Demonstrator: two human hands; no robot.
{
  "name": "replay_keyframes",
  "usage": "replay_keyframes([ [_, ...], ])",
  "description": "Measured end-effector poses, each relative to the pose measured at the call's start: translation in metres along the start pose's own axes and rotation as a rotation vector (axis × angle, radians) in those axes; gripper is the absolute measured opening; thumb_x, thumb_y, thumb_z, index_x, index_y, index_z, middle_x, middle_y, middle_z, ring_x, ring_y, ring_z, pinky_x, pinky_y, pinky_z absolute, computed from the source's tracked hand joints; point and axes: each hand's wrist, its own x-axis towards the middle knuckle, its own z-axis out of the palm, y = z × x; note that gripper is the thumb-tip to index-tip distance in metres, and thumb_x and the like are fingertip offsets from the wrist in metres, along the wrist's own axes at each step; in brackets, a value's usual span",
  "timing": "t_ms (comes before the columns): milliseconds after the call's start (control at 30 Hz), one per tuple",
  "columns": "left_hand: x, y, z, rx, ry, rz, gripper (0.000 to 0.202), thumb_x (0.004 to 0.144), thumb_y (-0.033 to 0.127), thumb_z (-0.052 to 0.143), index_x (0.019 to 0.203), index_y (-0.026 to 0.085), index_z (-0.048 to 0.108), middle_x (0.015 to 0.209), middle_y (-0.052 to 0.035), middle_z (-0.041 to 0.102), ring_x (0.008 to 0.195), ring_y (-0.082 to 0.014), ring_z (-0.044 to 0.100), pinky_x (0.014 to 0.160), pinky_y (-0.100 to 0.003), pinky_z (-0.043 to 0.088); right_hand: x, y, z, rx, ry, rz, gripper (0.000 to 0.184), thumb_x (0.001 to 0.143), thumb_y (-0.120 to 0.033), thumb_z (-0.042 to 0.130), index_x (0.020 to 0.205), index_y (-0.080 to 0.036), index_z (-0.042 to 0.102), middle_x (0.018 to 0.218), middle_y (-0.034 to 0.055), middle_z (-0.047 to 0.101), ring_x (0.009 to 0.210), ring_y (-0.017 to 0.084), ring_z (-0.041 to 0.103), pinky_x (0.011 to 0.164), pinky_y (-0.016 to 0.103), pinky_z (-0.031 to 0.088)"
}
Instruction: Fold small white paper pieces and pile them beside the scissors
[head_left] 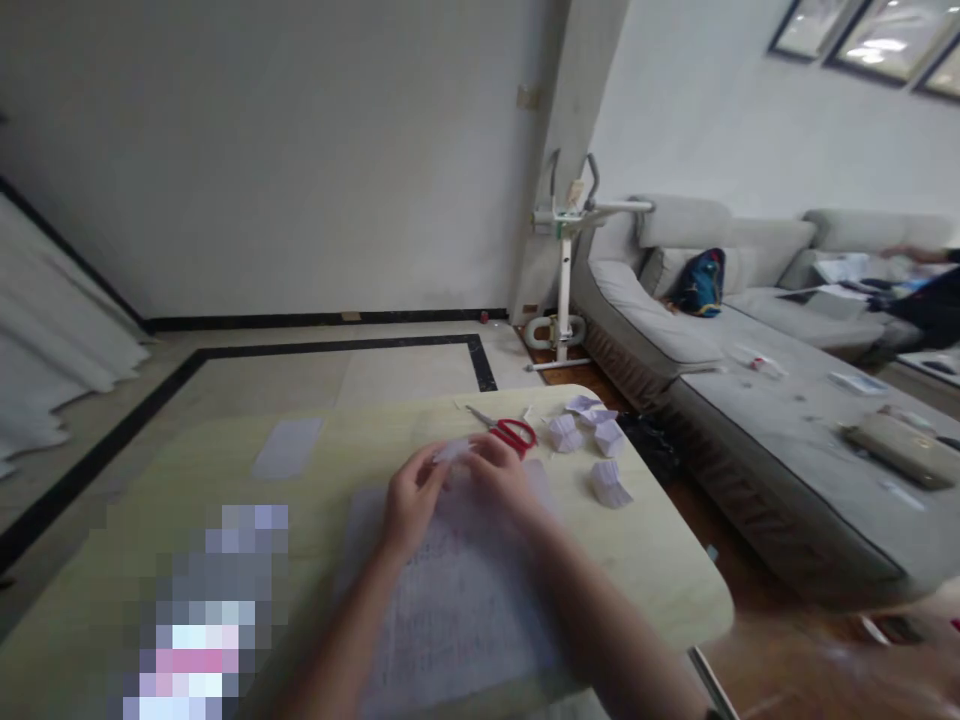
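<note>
Between the fingers of both hands is a small piece of white paper (454,452). My left hand (411,497) pinches its left side, and my right hand (501,478) has hold of its right side; the fingertips are partly hidden. Beneath my hands lies a large sheet of paper (457,600) with faint writing on it. Just beyond my right hand rest scissors with red handles (514,436), their blades pointing to the far left. Folded paper pieces (609,437) are grouped at the right of the table, one nearer piece (611,484) standing apart.
A blank paper slip (289,448) lies on the wooden table (660,560) at the far left. A blurred-out patch (202,620) covers something at the near left. To the right stand a grey sofa (780,450) with a blue bag (703,283), and a person's arm (919,255) shows there.
</note>
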Motion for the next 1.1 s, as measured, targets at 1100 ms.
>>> replay_keyframes([
  [1100, 0.003, 0.005, 0.0, -0.078, 0.009, 0.005, 0.025, 0.073, 0.035, 0.063, 0.086, 0.015, 0.07, 0.086, -0.0068, 0.071, 0.082, -0.02, 0.065, 0.075, -0.028, 0.05, 0.002, -0.005, -0.001, -0.329, 0.006, -0.204, 0.017, 0.08, -0.032, 0.059, 0.082, -0.018, 0.068, 0.084, 0.0069, 0.066, 0.08, 0.019, 0.059, 0.07, 0.029, 0.046],
])
